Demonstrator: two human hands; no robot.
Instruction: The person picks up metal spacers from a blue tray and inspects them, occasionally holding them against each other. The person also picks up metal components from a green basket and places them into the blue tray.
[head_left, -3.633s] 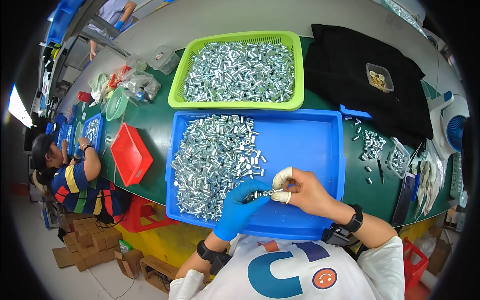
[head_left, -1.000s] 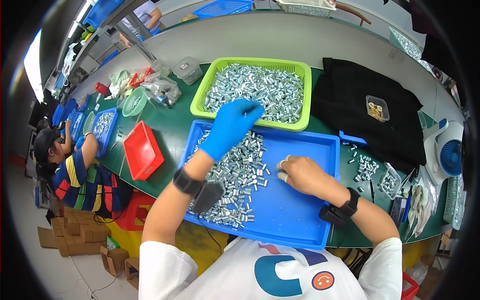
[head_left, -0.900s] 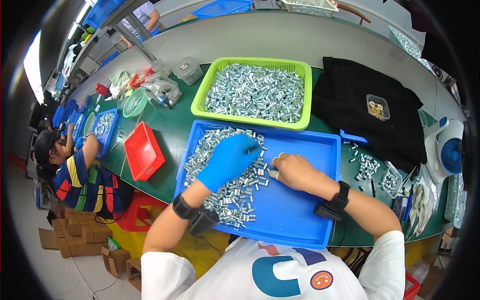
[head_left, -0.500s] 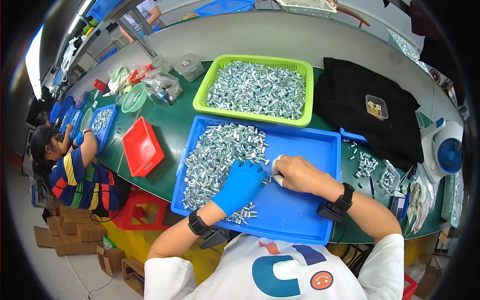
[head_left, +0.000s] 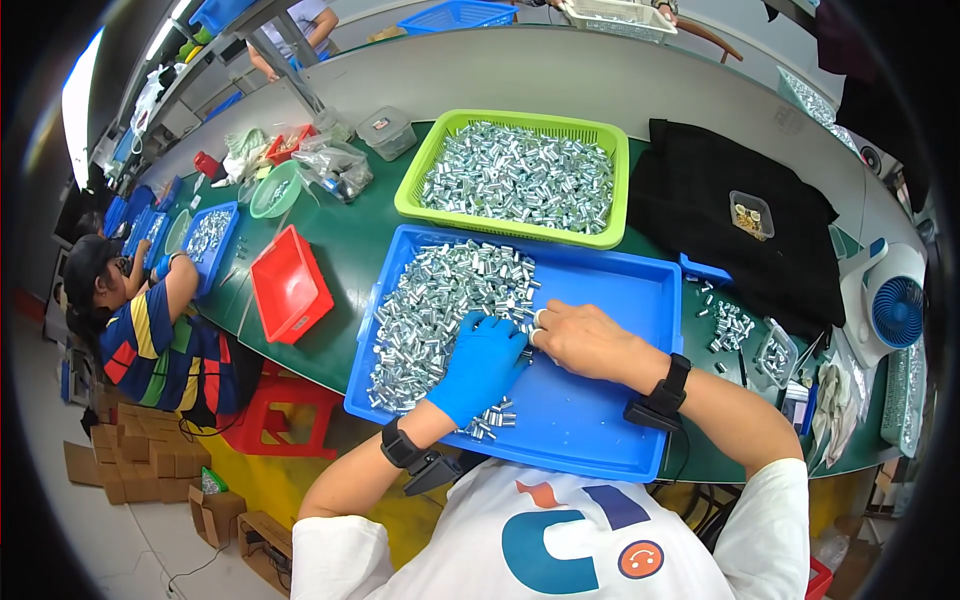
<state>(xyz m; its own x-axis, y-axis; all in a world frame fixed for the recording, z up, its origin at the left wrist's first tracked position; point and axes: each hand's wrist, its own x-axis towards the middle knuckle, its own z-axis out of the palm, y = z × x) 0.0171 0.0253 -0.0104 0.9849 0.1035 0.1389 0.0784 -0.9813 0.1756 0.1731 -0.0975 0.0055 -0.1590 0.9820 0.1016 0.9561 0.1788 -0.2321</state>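
Observation:
A heap of small silver cylindrical metal fittings (head_left: 430, 300) covers the left part of a shallow blue tray (head_left: 600, 440). My left hand (head_left: 483, 365), in a blue glove, rests palm down on the heap's right edge with its fingers curled. Beside it, my right hand (head_left: 585, 340) is bare except for pale covers on the fingertips, and its thumb and fingers are pinched together. The fingertips of both hands almost meet over a few fittings. Whatever either hand holds is hidden by the fingers.
Behind the tray stands a lime-green basket (head_left: 612, 200) full of the same fittings. A red bin (head_left: 290, 285) sits to the left. On the right are a black cloth (head_left: 700, 190), loose fittings (head_left: 733, 330) and a white fan (head_left: 890, 300). A co-worker (head_left: 150, 330) sits at far left.
My right hand has shifted slightly left and away from me, closer to the heap. My left hand stays at the heap's edge, its fingers moved a little. The view has tilted slightly.

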